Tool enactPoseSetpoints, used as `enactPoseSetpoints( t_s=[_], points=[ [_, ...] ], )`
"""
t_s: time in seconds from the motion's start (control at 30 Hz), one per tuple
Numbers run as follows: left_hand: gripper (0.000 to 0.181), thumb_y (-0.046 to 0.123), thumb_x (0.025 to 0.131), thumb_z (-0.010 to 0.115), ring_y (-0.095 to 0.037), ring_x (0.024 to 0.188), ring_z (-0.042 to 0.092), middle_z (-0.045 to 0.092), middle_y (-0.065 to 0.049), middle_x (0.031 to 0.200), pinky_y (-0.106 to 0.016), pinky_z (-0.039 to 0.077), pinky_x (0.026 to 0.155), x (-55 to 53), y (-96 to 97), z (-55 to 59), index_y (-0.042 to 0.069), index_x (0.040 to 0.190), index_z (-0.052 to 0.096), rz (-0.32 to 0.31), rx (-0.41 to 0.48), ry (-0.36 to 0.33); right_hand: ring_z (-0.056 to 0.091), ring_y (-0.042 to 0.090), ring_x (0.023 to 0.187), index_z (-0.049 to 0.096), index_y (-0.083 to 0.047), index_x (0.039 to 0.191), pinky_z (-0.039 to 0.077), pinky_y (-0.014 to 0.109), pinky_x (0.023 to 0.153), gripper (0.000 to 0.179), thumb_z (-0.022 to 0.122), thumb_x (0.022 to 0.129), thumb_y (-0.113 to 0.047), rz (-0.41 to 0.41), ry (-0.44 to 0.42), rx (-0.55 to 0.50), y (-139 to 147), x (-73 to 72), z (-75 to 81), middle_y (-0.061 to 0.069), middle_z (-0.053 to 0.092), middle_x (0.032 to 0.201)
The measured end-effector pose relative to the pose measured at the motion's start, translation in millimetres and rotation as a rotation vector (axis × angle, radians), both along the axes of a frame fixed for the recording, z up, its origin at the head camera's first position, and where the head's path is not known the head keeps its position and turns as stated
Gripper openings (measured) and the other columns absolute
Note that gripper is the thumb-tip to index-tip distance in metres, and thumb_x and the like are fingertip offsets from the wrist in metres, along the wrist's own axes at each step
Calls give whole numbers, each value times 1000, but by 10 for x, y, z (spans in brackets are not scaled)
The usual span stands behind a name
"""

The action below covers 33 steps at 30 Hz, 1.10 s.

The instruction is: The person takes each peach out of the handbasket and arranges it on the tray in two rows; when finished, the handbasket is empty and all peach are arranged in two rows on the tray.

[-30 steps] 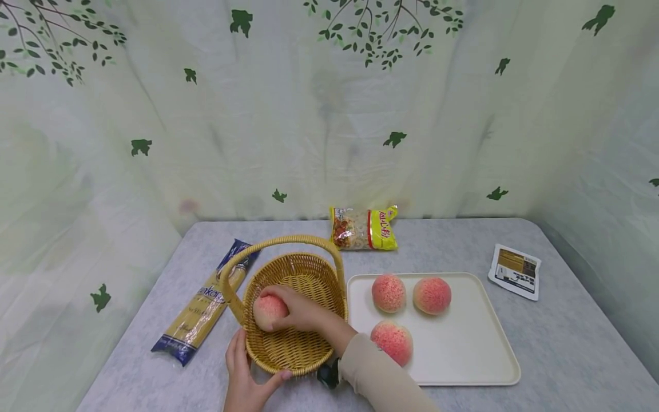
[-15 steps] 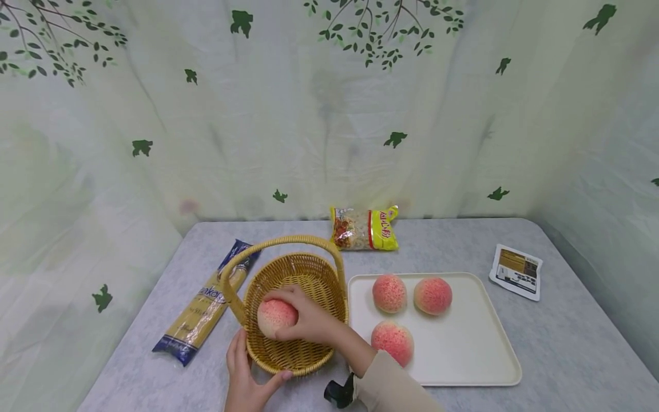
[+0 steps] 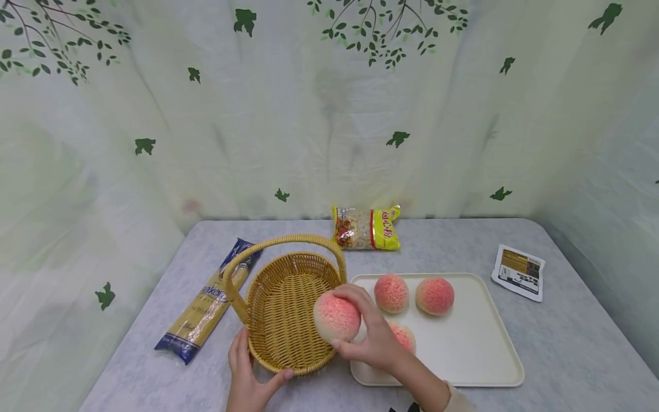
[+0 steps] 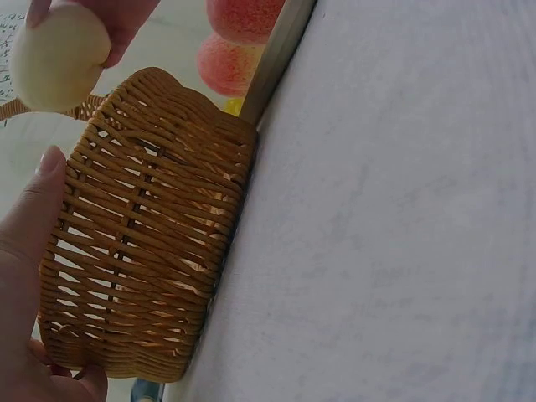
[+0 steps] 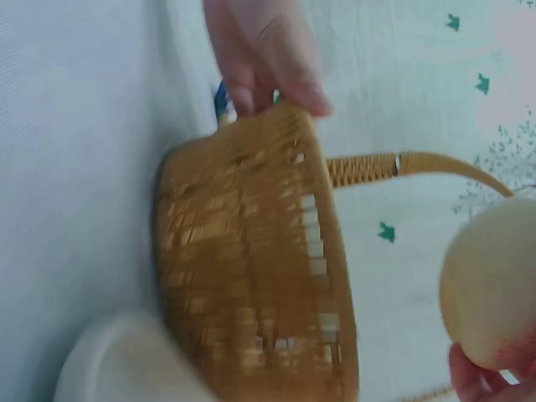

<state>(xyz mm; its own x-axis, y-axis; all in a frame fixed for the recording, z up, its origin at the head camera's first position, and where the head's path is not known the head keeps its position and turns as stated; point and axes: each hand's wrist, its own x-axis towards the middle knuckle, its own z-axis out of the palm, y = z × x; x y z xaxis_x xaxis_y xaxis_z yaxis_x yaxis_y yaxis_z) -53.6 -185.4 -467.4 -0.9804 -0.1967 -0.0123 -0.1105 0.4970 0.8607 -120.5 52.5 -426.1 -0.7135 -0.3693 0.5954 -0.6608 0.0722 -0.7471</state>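
My right hand (image 3: pixel 373 337) grips a pink and cream peach (image 3: pixel 337 317), held up over the right rim of the wicker basket (image 3: pixel 288 312). In the left wrist view this peach (image 4: pixel 59 59) shows its pale side, above the basket's rim. My left hand (image 3: pixel 249 372) holds the basket at its near left, with the thumb on the rim and the fingers round the outer wall. No fruit lies inside the basket. On the white tray (image 3: pixel 463 349) sit two peaches at the back, and a third peach (image 3: pixel 404 336) is partly hidden behind my right hand.
A blue-ended pasta packet (image 3: pixel 201 312) lies left of the basket, partly behind its handle (image 3: pixel 288 239). A yellow food bag (image 3: pixel 366 229) lies at the table's back edge. A small white pouch (image 3: pixel 519 273) lies right of the tray. A leaf-printed curtain (image 3: pixel 329 114) hangs behind.
My right hand has lifted the peach out of the basket and carried it right to the rim beside the tray. My left hand has stayed at the basket.
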Motion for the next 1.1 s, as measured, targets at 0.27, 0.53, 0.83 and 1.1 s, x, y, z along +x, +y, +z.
enactPoseSetpoints(
  t_s=[0.27, 0.53, 0.83, 1.1],
  points=[
    [119, 32, 63, 82, -41, 127, 14, -1, -21, 139, -43, 22, 104, -8, -13, -84, 5, 143, -2, 13, -15, 52, 41, 16, 116, 45, 5, 121, 33, 19, 96, 67, 71, 58, 1, -201, 95, -44, 593, 208, 60, 18, 47, 120],
    [121, 34, 63, 81, -38, 128, 12, -4, -18, 141, -46, 22, 103, -20, -42, -140, 7, 144, -4, 3, -20, 42, 40, 9, 116, 40, 2, 129, 33, 12, 92, 78, 73, 59, 11, -375, -52, 19, 1175, 358, -314, 13, 43, 126],
    [117, 27, 65, 81, -44, 124, 16, 0, -24, 138, -56, 25, 98, 28, -2, -74, 5, 144, -3, -8, -34, 109, 37, -7, 105, 42, -10, 129, 31, 3, 82, 70, 78, 69, -12, -648, -369, 243, 1432, 571, -543, -1, 45, 122],
    [118, 28, 65, 81, -41, 127, 13, -3, -22, 139, -54, 22, 100, 31, -13, -43, 4, 143, -4, -9, -7, 49, 36, -3, 103, 40, -11, 129, 41, 18, 80, 70, 76, 72, -30, -650, -476, 341, 1512, 604, -587, 6, 47, 123]
  ],
)
